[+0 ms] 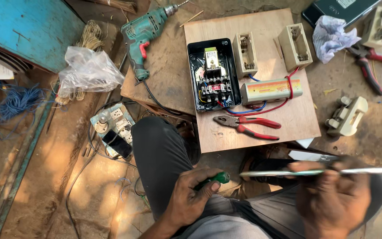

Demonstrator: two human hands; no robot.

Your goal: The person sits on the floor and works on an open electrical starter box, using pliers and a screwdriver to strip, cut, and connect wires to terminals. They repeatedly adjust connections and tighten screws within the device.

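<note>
My left hand is closed around the green handle of a screwdriver, low in the view over my lap. My right hand, blurred by motion, holds the long silver shaft that runs rightward from that handle. Ahead on a plywood board lies an open black starter box with a relay and red and blue wires. Beside it sit a long beige capacitor-like block, two cream fuse holders, and red-handled pliers.
A teal electric drill lies at the upper left of the board. A clear plastic bag, a switch-socket board, blue wire coil, red cutters, crumpled cloth and another fuse holder lie around on the dirt floor.
</note>
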